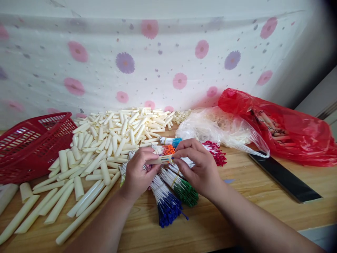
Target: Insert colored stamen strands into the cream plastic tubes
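My left hand [138, 168] is closed round a short cream tube [161, 160] with coloured thin sticks inside it. My right hand [196, 163] pinches the other end of the same tube. Both hands hover over bundles of thin white sticks with coloured tips: blue [167, 203], green [184, 188], red [216, 151], orange [168, 149] and teal [171, 141]. The bundles lie on a wooden table [237, 207].
A big heap of cream tubes [116, 133] of different lengths covers the table's left and middle. A red plastic basket [28, 144] stands at the far left. A clear plastic bag [221, 130] and a red plastic bag [279, 126] lie at the right, beside a black strip [286, 179].
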Tool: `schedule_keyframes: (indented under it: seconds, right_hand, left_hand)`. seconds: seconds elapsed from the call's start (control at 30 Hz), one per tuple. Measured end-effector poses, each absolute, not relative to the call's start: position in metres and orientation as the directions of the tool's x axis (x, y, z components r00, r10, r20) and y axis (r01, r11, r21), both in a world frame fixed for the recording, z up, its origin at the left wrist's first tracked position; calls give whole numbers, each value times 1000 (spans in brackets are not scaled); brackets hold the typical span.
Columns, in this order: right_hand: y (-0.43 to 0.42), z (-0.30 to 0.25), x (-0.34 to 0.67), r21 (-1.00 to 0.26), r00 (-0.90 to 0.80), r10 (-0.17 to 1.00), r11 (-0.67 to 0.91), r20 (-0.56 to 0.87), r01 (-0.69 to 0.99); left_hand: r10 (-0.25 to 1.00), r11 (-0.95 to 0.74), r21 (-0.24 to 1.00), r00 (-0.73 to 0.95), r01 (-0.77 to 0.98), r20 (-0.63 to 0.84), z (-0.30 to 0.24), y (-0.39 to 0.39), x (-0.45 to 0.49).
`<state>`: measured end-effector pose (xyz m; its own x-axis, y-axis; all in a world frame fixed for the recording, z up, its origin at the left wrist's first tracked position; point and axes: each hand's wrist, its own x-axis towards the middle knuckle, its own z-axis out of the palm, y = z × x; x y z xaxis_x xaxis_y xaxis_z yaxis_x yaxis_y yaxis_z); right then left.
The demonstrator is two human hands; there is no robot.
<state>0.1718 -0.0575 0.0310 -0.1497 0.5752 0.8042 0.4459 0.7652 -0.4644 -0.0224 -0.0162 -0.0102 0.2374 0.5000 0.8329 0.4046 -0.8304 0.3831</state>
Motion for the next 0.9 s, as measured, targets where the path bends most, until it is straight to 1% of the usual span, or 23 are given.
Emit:
schedule_keyframes:
  seconds: [0.17, 0.27, 0.33, 0.5, 0.6, 0.7, 0.83, 0.9]
  right_hand:
    - [-53, 33, 173, -543, -161, 649, 727, 744, 421]
    - [-51, 32, 174, -588, -157, 687, 700, 710, 406]
    - [-49, 31, 174, -641, -137, 723, 670, 677, 374]
    - [-44, 25, 171, -825, -105, 839, 545, 534, 150]
    - [-43, 19, 167, -898, -56, 899, 437, 434, 50]
    - [-43, 15, 162, -933, -15, 934, 356, 357, -48]
    - [-43, 13, 157, -953, 18, 960, 279, 279, -116]
    - [-42, 13, 156, -956, 17, 972, 233, 234, -179]
  left_hand:
    - [388, -852, 211, 307, 478, 869, -1, -20, -21]
    - [351, -840, 143, 322, 523, 879, -1, -20, -21]
    - [340, -827, 108, 338, 552, 878, -2, -20, -21]
    - [320, -800, 60, 338, 597, 885, -3, -22, -20]
    - [321, -772, 34, 344, 634, 883, -6, -22, -21]
    - [326, -739, 5, 351, 674, 878, -8, -21, -21]
    - [326, -696, -26, 348, 718, 879, -8, -21, -19]
    - [319, -683, -40, 348, 729, 882, -7, -22, -18]
